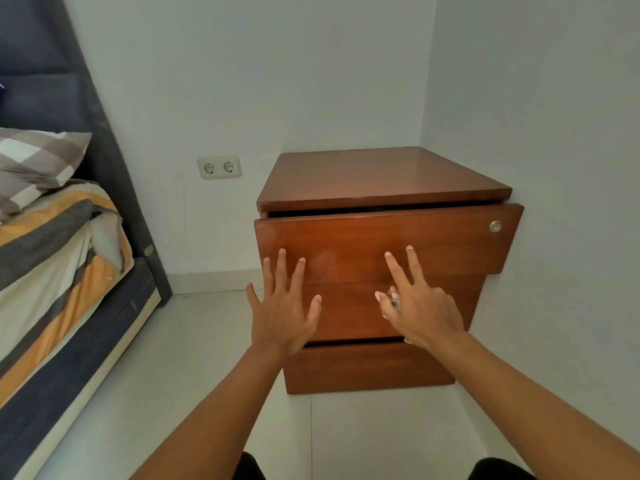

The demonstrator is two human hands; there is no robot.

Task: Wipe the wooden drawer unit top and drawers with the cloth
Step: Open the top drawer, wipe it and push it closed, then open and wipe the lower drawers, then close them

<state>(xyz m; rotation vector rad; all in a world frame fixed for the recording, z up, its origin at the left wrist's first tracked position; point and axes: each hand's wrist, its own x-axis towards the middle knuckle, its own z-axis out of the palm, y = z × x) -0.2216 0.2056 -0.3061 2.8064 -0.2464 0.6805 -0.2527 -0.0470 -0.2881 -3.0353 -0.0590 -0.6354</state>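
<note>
Two hands meet the top drawer of the unit, which stands in the room's corner. Your left hand has its fingers straight and spread, tips against the drawer front. Your right hand lays two straight fingers, slightly apart, on the same front, while the rest of it grips a bunched cloth. The drawer sits slightly pulled out, a dark gap showing under the top. A lock is near its right corner.

The drawer unit stands right of the bed, the socket between them.
</note>
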